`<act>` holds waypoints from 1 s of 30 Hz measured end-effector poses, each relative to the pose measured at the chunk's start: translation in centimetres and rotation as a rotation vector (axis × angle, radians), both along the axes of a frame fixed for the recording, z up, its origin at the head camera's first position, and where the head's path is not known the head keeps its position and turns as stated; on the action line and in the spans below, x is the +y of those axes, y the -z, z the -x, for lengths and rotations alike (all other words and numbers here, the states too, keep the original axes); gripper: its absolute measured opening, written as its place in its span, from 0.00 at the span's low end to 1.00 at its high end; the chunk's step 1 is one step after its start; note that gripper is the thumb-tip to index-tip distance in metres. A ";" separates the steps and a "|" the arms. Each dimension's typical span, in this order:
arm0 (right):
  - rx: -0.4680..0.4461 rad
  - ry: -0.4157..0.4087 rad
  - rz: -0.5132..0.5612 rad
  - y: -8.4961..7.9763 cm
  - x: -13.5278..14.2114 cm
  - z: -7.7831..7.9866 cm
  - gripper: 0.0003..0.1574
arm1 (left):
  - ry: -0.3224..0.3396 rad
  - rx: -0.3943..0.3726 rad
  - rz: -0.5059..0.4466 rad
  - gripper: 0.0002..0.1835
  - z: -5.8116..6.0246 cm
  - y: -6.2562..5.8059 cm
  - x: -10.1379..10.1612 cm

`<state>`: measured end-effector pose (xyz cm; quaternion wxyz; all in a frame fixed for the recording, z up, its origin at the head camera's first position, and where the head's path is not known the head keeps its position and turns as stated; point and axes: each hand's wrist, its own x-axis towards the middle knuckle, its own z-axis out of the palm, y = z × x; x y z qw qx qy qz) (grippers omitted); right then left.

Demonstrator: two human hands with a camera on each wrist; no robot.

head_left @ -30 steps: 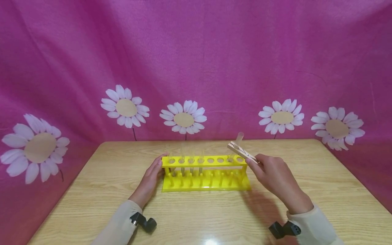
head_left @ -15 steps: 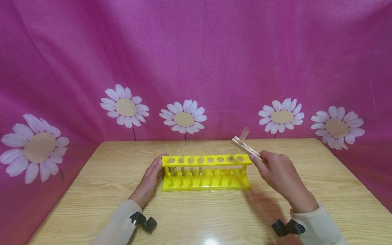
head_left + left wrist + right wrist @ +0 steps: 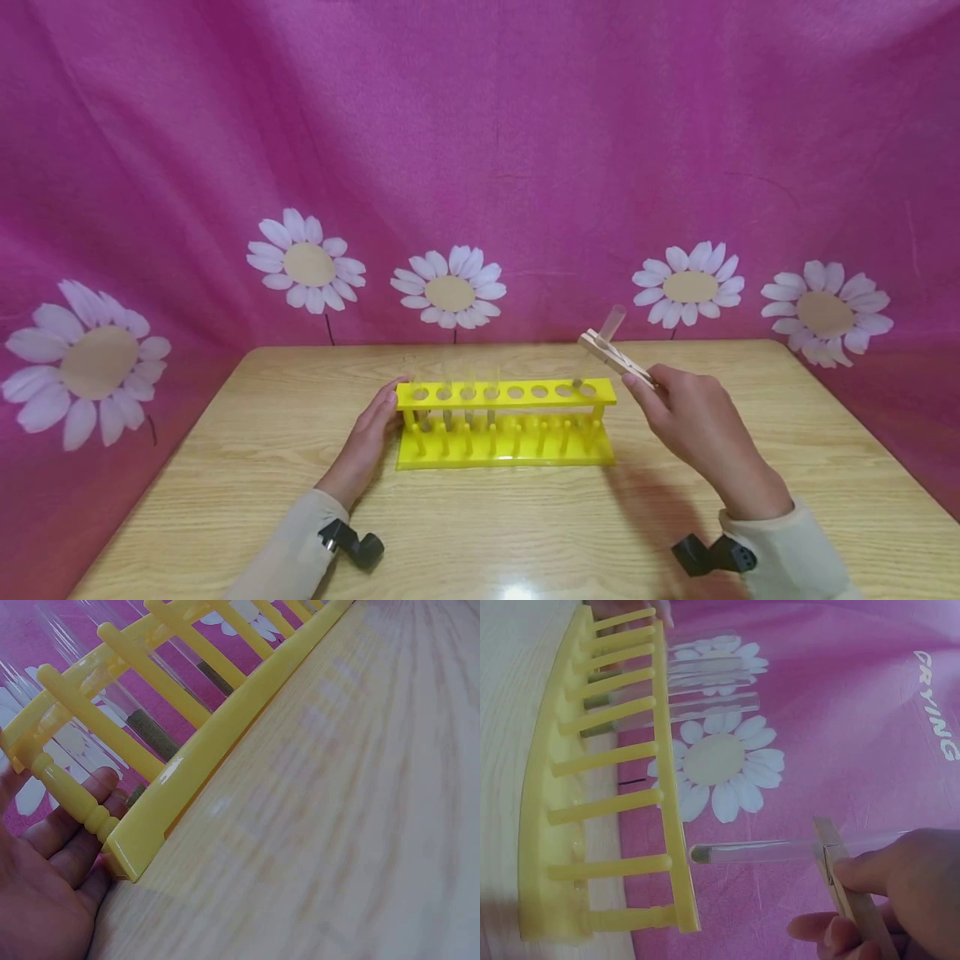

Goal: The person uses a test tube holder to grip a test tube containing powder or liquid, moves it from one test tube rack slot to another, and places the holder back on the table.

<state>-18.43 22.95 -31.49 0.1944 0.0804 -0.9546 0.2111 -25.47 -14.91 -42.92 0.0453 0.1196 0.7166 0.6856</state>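
Note:
My right hand (image 3: pixel 693 429) grips a wooden test tube holder (image 3: pixel 847 892), which looks like a long clothespin. Its jaws clamp a clear test tube (image 3: pixel 757 851) with a little dark green-brown matter at the bottom. That tube hangs above the right end of a yellow test tube rack (image 3: pixel 506 394), its top leaning right in the head view; its rounded bottom is just above the top rail. My left hand (image 3: pixel 367 437) holds the rack's left end, with fingers (image 3: pixel 64 840) behind the end post (image 3: pixel 71 795). Several tubes (image 3: pixel 468 382) with dark contents stand in the rack's left holes.
The rack stands on a light wood-grain table (image 3: pixel 450 533). A pink cloth with white flowers (image 3: pixel 570 167) hangs behind the table. Upright pegs (image 3: pixel 517 437) line the rack's front base. A black wrist camera (image 3: pixel 352 546) sits on each sleeve.
My right hand has moved to the right and slightly up, taking the holder and its tube along. The tube's bottom has come clear of the rack's top rail. My left hand stays put.

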 end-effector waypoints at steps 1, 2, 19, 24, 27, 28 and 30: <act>0.002 0.002 -0.001 0.0 0.1 0.0 0.24 | 0.003 0.002 -0.001 0.25 -0.1 -0.1 0.0; 0.000 0.005 -0.001 0.0 0.1 0.0 0.24 | 0.005 0.003 -0.003 0.25 -0.3 -0.4 0.1; -0.095 0.021 0.005 -0.2 0.5 0.1 0.26 | 0.010 -0.011 0.029 0.24 -1.4 -1.9 0.4; -0.112 0.011 -0.015 0.2 0.5 0.2 0.23 | 0.016 -0.005 0.025 0.24 -1.4 -1.9 0.4; -0.112 0.003 -0.034 0.5 0.5 0.4 0.23 | 0.012 -0.007 0.034 0.24 -1.4 -1.9 0.4; -0.115 0.001 -0.041 0.6 0.6 0.4 0.23 | 0.013 -0.006 0.033 0.24 -1.4 -1.9 0.4; -0.128 -0.002 -0.048 0.7 0.6 0.5 0.24 | 0.013 -0.006 0.035 0.24 -1.4 -1.9 0.4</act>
